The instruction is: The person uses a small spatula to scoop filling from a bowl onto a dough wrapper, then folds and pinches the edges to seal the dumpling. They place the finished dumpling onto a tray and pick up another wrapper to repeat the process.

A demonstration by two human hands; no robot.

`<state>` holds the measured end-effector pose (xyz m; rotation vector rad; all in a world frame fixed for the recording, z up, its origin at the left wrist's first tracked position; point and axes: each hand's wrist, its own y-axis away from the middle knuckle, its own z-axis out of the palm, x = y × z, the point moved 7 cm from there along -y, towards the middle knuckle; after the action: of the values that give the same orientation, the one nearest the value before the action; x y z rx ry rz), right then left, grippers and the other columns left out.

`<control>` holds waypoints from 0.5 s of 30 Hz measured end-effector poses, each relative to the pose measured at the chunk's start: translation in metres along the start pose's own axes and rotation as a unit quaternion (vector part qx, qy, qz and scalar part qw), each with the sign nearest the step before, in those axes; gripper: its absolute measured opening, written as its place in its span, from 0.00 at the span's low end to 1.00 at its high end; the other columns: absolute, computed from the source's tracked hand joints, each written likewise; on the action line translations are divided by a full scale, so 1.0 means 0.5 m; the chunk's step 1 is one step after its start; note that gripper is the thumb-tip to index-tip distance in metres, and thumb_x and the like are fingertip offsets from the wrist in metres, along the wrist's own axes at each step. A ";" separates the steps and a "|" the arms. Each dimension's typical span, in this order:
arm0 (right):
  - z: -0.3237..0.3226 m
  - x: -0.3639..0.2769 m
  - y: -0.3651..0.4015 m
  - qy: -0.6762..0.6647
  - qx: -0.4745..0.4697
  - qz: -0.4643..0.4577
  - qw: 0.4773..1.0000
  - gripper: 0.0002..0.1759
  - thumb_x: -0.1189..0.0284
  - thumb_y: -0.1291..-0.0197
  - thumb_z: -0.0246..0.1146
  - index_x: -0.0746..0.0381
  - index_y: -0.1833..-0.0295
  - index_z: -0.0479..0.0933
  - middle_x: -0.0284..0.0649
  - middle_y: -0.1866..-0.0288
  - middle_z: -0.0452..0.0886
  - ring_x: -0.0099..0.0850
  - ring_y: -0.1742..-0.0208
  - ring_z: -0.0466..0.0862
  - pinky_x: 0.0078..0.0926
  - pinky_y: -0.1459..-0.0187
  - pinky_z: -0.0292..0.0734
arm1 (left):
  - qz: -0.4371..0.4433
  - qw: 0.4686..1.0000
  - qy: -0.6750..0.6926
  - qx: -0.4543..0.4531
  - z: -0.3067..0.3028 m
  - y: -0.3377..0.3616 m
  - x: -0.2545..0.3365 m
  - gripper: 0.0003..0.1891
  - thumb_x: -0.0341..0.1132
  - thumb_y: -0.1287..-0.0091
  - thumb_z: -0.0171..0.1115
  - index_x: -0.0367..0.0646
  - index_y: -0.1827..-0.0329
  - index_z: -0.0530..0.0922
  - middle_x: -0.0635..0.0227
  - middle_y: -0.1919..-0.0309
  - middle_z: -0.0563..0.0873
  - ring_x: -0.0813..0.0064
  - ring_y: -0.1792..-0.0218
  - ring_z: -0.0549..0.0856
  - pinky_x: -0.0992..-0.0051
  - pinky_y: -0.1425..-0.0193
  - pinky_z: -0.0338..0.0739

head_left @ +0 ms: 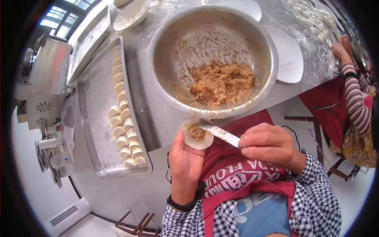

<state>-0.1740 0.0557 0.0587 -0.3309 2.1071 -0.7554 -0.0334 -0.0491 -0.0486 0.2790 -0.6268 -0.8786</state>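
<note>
The right hand [270, 145] concealed the handle of the spatula [221, 133]; the wrapper [207, 142] partly covered the left hand [185, 160]. The bowl [169, 51] partly hid the right plate [291, 59]. The right edge cropped the co-worker [357, 104].

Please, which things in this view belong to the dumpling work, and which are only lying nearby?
Belong to the work:
dough wrapper on the left hand
spreader in the right hand
metal bowl with filling
tray with folded dumplings

Seem only nearby:
vented machine at left
wooden chair legs, bottom
white dish beside the bowl, use unclear

The bowl [211, 37] blocks forward reach, leaving a gap beside the tray [96, 122].
</note>
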 end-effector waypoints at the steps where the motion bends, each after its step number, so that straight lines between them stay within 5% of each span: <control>1: 0.005 -0.003 0.003 -0.009 -0.003 -0.011 1.000 0.10 0.78 0.59 0.65 0.67 0.66 0.79 0.44 0.65 0.80 0.38 0.66 0.82 0.27 0.67 0.79 | -0.003 1.000 0.004 -0.009 0.003 0.000 -0.001 0.21 0.38 0.28 0.37 0.33 0.38 0.62 0.53 0.39 0.69 0.59 0.37 0.68 0.59 0.33 0.62; 15: 0.008 0.001 0.004 -0.018 0.012 -0.007 1.000 0.10 0.79 0.58 0.65 0.68 0.66 0.79 0.44 0.65 0.80 0.38 0.66 0.82 0.28 0.67 0.79 | 0.003 0.999 -0.022 0.035 0.006 0.004 -0.003 0.21 0.39 0.28 0.35 0.32 0.40 0.63 0.53 0.42 0.71 0.59 0.40 0.71 0.59 0.36 0.66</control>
<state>-0.1710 0.0554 0.0550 -0.3440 2.0619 -0.7763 -0.0346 -0.0465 -0.0461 0.3213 -0.6988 -0.8602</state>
